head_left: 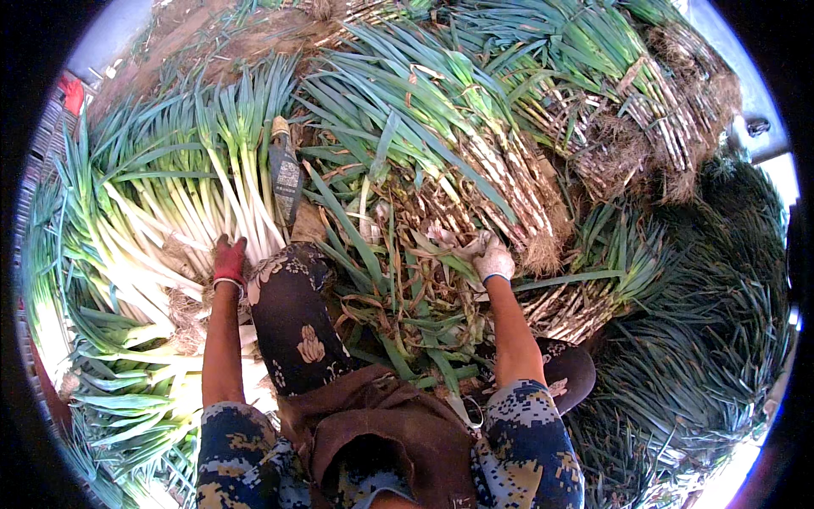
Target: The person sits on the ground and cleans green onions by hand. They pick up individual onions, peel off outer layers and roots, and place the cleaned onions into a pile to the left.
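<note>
My left hand (pixel 229 259), in a red glove, is at the white lower ends of peeled leek-like stalks (pixel 254 223). Its fingertips are apart, and I see nothing gripped in them. In a white glove, my right hand (pixel 495 257) has its fingers closed on pale stripped leaves (pixel 467 251). Just beyond it lies a bundle of unpeeled stalks (pixel 502 172), with brown, soiled shafts and matted roots. Stripped leaves and dry peelings (pixel 407 292) are heaped between my knees.
More peeled stalks (pixel 146 210) fan out at left. A dark wrapped object (pixel 286 175) with printing stands beside my knee. Rooted bundles (pixel 636 121) are piled at upper right, and a large dark-green leaf heap (pixel 699 331) fills the right. A red item (pixel 71 94) is at far left.
</note>
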Available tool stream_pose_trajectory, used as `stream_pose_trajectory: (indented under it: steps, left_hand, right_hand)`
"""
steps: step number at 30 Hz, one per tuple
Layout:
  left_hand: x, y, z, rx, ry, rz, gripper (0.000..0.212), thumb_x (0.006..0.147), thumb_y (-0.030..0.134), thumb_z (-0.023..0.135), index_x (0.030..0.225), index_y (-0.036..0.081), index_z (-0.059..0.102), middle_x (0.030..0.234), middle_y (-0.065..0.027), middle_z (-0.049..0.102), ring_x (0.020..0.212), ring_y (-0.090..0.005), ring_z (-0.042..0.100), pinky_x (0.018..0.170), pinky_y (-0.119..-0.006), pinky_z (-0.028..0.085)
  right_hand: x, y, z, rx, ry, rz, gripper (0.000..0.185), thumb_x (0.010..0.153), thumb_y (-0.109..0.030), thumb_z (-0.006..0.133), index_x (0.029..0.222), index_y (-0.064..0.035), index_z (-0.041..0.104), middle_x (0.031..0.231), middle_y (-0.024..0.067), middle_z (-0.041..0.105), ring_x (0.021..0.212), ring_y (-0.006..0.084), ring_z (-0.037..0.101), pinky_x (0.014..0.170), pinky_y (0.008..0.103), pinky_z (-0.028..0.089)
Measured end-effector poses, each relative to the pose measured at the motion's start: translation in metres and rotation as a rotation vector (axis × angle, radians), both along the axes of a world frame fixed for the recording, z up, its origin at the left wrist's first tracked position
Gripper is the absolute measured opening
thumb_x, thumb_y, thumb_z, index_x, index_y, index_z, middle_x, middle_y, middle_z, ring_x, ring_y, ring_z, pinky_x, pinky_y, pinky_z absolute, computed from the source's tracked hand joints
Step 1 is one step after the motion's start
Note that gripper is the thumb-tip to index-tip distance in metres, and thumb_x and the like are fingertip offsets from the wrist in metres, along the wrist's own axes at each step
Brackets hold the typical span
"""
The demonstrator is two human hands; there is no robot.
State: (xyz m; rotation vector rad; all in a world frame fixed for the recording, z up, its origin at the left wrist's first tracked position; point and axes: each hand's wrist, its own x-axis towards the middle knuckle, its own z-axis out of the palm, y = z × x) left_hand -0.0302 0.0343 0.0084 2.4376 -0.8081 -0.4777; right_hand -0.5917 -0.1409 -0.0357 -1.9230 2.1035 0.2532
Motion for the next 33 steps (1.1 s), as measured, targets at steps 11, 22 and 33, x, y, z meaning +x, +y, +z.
stream_pose_trajectory:
  steps: [11, 22, 33]
  left_hand:
    - [-0.145, -0.079, 0.190, -0.553, 0.919, -0.155, 0.061, 0.081, 0.039, 0.065, 0.130, 0.010, 0.046, 0.124, -0.0061, 0.050, 0.114, -0.0240, 0.046, 0.093, -0.042, 0.037]
    - [-0.267, -0.093, 0.130, -0.452, 1.906, 0.065, 0.046, 0.088, 0.044, 0.049, 0.114, 0.007, 0.049, 0.107, -0.0204, 0.057, 0.099, -0.0392, 0.056, 0.087, -0.058, 0.045]
    - [-0.242, -0.089, 0.166, -0.694, 1.612, -0.271, 0.030, 0.087, 0.028, 0.060, 0.111, 0.012, 0.052, 0.100, -0.0130, 0.063, 0.089, -0.0281, 0.061, 0.079, -0.050, 0.051]
  right_hand:
    - [0.028, 0.061, 0.080, 0.125, -0.756, 0.120, 0.048, 0.080, -0.035, 0.060, 0.103, 0.0073, 0.057, 0.096, 0.0260, 0.063, 0.089, 0.0342, 0.062, 0.081, 0.0401, 0.047]
    - [0.014, 0.229, 0.232, 0.865, -1.652, -0.111, 0.063, 0.081, -0.041, 0.067, 0.123, 0.0008, 0.046, 0.107, 0.0080, 0.061, 0.092, 0.0160, 0.060, 0.077, 0.0279, 0.050]
    - [0.051, 0.208, 0.198, 0.497, -1.463, 0.145, 0.051, 0.084, -0.042, 0.058, 0.114, -0.0005, 0.053, 0.075, 0.0074, 0.063, 0.058, 0.0104, 0.054, 0.052, 0.0235, 0.044]
